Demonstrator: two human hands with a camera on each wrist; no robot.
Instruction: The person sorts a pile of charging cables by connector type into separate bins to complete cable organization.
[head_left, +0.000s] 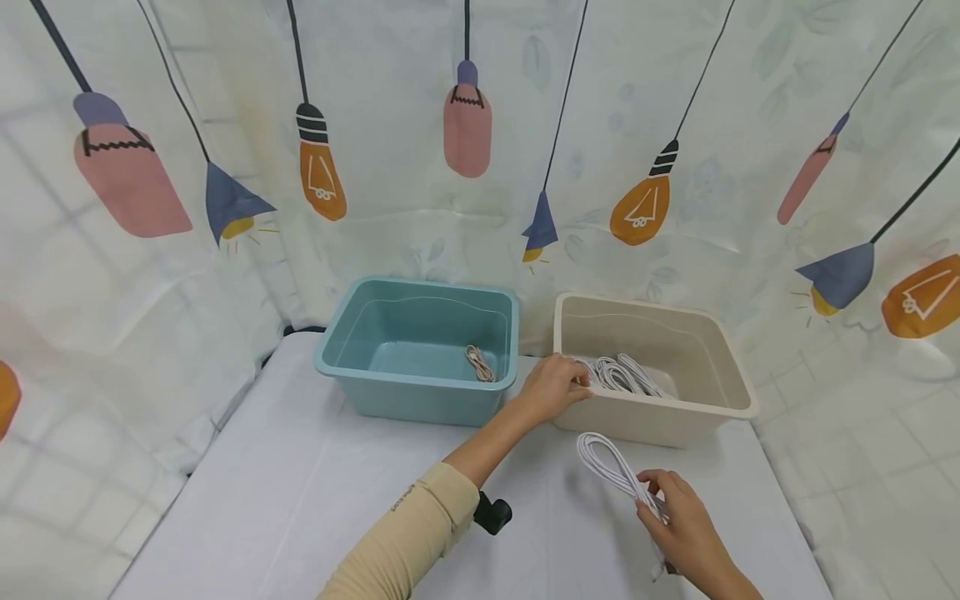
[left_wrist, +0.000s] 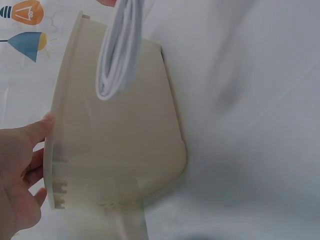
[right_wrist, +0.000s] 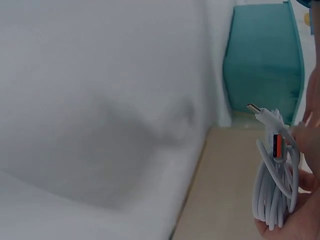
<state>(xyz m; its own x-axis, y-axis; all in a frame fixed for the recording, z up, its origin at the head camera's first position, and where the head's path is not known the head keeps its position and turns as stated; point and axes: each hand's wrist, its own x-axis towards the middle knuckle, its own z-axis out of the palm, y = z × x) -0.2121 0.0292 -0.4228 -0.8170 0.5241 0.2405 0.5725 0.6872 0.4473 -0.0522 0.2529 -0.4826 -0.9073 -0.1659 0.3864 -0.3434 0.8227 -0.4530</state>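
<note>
My right hand [head_left: 682, 521] holds a white USB cable [head_left: 615, 471] folded into a long coil, above the white table in front of the beige bin [head_left: 637, 421]. In the right wrist view, the cable's slim metal plug [right_wrist: 254, 107] and its wider orange-lined plug [right_wrist: 277, 146] stick out at the top of the coil. My left hand [head_left: 551, 387] grips the beige bin's rim at the near left corner, thumb outside and fingers over the edge, partly hidden by the rim. Coiled white cables [head_left: 622, 375] lie inside that bin beside my fingers.
Left of the beige bin stands a blue-green bin [head_left: 416, 396] with a small beige coiled cable [head_left: 480, 364] in it. A black object [head_left: 492, 514] shows beside my left sleeve. A lamp-patterned curtain [head_left: 405, 167] hangs behind both bins.
</note>
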